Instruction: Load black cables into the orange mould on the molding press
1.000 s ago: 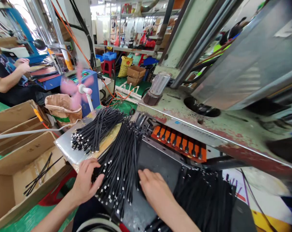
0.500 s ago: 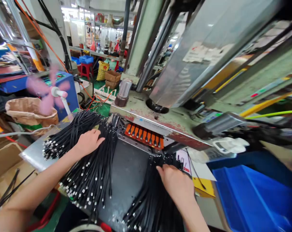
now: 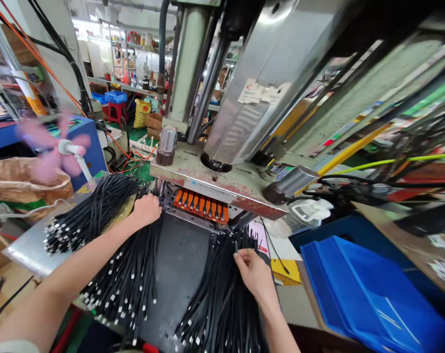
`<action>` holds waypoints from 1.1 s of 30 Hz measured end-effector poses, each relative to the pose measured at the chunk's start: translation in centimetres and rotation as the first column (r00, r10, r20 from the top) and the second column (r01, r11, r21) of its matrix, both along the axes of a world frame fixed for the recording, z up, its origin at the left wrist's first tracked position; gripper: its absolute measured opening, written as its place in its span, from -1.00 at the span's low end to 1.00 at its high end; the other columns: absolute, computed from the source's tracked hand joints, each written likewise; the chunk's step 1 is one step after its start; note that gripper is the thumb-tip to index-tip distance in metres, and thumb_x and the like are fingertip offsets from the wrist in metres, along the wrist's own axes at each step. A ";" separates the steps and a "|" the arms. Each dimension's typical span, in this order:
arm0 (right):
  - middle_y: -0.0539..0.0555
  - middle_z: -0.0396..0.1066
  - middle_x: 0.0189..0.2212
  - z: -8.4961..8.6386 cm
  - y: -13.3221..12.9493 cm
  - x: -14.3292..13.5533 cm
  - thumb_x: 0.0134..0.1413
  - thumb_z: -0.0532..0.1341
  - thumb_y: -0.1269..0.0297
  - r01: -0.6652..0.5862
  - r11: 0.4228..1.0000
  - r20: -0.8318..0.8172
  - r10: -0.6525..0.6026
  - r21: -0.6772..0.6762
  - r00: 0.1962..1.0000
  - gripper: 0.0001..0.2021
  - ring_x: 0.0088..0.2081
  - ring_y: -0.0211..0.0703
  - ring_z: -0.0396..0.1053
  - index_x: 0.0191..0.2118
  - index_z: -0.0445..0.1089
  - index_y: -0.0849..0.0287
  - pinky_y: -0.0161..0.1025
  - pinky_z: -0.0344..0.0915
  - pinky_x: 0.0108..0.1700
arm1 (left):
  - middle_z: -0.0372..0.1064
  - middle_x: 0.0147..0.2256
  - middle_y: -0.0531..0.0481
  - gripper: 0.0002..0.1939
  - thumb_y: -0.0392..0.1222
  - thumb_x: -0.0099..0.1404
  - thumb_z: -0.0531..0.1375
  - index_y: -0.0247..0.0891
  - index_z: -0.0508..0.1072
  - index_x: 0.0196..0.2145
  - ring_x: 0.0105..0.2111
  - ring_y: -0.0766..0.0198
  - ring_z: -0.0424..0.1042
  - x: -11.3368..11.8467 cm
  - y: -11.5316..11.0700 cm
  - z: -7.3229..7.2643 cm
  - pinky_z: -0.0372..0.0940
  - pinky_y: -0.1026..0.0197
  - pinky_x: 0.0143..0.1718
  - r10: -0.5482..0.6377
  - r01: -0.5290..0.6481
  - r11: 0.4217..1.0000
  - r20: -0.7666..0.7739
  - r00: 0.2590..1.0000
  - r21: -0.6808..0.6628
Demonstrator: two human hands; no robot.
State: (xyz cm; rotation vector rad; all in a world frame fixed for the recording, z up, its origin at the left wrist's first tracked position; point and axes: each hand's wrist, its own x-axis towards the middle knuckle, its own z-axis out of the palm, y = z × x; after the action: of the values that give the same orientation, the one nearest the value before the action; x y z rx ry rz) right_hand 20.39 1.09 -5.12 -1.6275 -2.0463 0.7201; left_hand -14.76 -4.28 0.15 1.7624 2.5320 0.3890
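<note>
My left hand [image 3: 147, 212] lies on the upper end of the left bundle of black cables [image 3: 134, 269], its fingers curled down; what they hold is hidden. A thin dark cable end sticks up from the pinched fingers of my right hand [image 3: 248, 267], over the right bundle of black cables [image 3: 222, 294]. Between the bundles is a dark metal plate [image 3: 181, 260]. Behind it, under the press [image 3: 222, 189], an orange mould [image 3: 201, 206] holds several black connectors in a row. Another pile of black cables with silver tips [image 3: 93, 206] lies at the left.
A pink fan [image 3: 62, 147] spins at the left beside a brown sack [image 3: 31, 181]. Blue bins [image 3: 362, 294] stand at the right. A white bottle [image 3: 310, 211] lies by the press. Beyond are a yellow sack [image 3: 142, 113] and a red stool [image 3: 117, 112].
The view has shifted to the right. My left hand has moved toward the press, over the cable ends, and its fingers have curled. My right hand has closed into a pinch on a cable end.
</note>
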 end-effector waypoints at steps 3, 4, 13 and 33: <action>0.03 0.43 -0.57 0.7 -0.2 0.1 0.05 0.13 -0.01 0.107 0.994 -0.318 -0.089 0.038 0.944 -0.67 -0.50 -0.14 0.40 -0.28 0.32 0.19 -0.26 0.27 -0.41 | 0.44 -0.35 -0.21 -0.85 -0.20 0.27 0.10 -0.31 0.41 -0.36 -0.28 0.03 0.46 -1.2 0.0 0.2 0.28 0.09 -0.24 -0.001 0.000 1.000 0.066 0.998 0.012; 0.01 0.41 -0.58 1.3 -0.4 -0.1 0.06 0.13 -0.04 0.137 0.990 -0.403 -0.107 0.045 0.909 -0.63 -0.52 -0.17 0.37 -0.23 0.31 0.20 -0.28 0.26 -0.44 | 0.42 -0.41 -0.14 -0.85 -0.20 0.28 0.08 -0.29 0.39 -0.38 -0.33 0.09 0.46 -1.6 -0.2 0.4 0.28 0.12 -0.27 -0.007 0.005 1.000 0.092 0.996 0.019; 0.04 0.49 -0.41 10.6 -4.7 -7.2 0.14 0.17 0.19 -0.283 0.935 -0.474 0.353 0.213 0.807 -0.80 -0.44 -0.24 0.36 -0.26 0.48 0.18 -0.29 0.28 -0.34 | 0.37 -0.34 -0.01 -0.81 -0.14 0.31 0.10 -0.30 0.35 -0.18 -0.33 0.31 0.38 3.0 -3.8 6.8 0.28 0.26 -0.25 -0.556 0.345 0.831 0.639 0.532 0.437; -0.12 0.29 -0.56 12.3 -4.2 -11.7 0.04 0.31 0.10 -0.272 0.962 -0.913 0.142 0.036 0.382 -0.72 -0.55 -0.35 0.25 -0.32 0.25 0.14 -0.40 0.15 -0.49 | 0.33 -0.56 0.07 -0.74 -0.07 0.28 0.15 -0.37 0.43 -0.32 -0.64 0.41 0.36 8.8 -2.4 10.8 0.35 0.35 -0.59 -0.556 0.366 0.808 0.804 0.210 0.463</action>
State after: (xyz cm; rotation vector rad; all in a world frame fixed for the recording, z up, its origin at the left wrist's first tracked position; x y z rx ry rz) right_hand 8.64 -3.10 7.20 -0.6416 -1.3337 1.4540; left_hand -5.96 -6.70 10.96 1.5142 1.0889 1.1747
